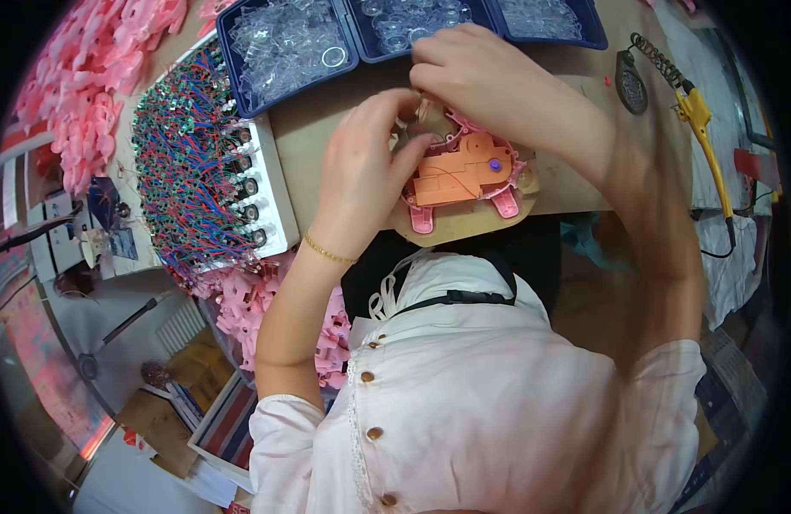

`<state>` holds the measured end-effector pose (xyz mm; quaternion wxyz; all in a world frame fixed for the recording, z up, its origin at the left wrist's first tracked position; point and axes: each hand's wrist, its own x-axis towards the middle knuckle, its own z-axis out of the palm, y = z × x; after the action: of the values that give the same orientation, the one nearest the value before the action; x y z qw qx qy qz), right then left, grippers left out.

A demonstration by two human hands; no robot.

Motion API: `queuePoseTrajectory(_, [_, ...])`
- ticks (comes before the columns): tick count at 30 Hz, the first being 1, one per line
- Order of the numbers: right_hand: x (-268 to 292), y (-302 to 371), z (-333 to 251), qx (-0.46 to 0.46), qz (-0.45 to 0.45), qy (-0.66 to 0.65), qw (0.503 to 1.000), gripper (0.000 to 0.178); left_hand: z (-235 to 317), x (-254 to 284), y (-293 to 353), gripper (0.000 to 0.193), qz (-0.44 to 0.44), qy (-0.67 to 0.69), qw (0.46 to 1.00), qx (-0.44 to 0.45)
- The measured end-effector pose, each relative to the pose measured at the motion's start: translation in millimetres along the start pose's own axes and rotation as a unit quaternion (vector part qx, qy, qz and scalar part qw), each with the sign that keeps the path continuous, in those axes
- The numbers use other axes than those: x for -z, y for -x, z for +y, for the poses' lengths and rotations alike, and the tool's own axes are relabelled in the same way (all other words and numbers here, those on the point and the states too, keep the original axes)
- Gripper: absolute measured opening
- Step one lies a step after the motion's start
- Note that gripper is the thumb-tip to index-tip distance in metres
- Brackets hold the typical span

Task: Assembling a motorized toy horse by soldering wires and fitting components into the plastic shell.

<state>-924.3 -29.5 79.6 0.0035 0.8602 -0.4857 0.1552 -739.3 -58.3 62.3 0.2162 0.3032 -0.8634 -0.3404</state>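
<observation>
An open pink plastic toy shell (423, 219) with an orange mechanism housing (453, 178) in it lies on a tan wooden board (472, 230) in front of me. A purple knob (495, 164) sits at the housing's right side, and a thin wire runs across it. My left hand (365, 154) curls in at the shell's upper left, thumb and fingers closing on something too small to name. My right hand (472, 77) reaches over the shell's far end, fingers bent down close to the left fingertips. What it grips is hidden behind its own knuckles.
Blue bins (354, 53) of clear plastic parts stand at the back. Left of the board is a white tray (277, 184) heaped with wired circuit boards (185, 163). Pink shells (83, 94) pile up far left and below the table edge. A yellow soldering iron (708, 141) hangs at the right.
</observation>
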Motion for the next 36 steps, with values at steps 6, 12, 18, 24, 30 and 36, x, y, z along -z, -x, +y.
queuePoseTrajectory(6, [23.4, 32.5, -25.3, -0.141, 0.020, -0.248, 0.958, 0.013, 13.2, 5.5, 22.5, 0.024, 0.036, 0.027, 0.992, 0.120])
queuePoseTrajectory(12, [36.2, 6.8, -21.8, -0.290, -0.037, -0.492, 0.820, 0.016, 0.1, -5.8, 10.4, 0.020, -0.089, 0.070, 0.989, 0.100])
queuePoseTrajectory(18, [58.5, 29.1, -56.4, -0.207, -0.033, -0.333, 0.919, 0.021, -8.8, -11.8, 13.0, 0.015, 0.009, 0.108, 0.993, 0.039])
queuePoseTrajectory(24, [84.8, 58.5, -61.4, -0.135, -0.047, -0.157, 0.977, 0.028, -13.6, 4.0, 10.3, 0.017, -0.079, 0.017, 0.996, -0.026])
queuePoseTrajectory(30, [-0.9, 6.6, 7.3, -0.058, -0.032, -0.191, 0.979, 0.030, -0.3, 3.2, 14.6, 0.016, -0.019, -0.098, 0.990, -0.095])
queuePoseTrajectory(36, [-24.0, 1.5, 15.7, 0.054, 0.078, 0.039, 0.995, 0.023, 3.1, -1.3, 22.5, 0.022, 0.031, -0.088, 0.993, -0.071])
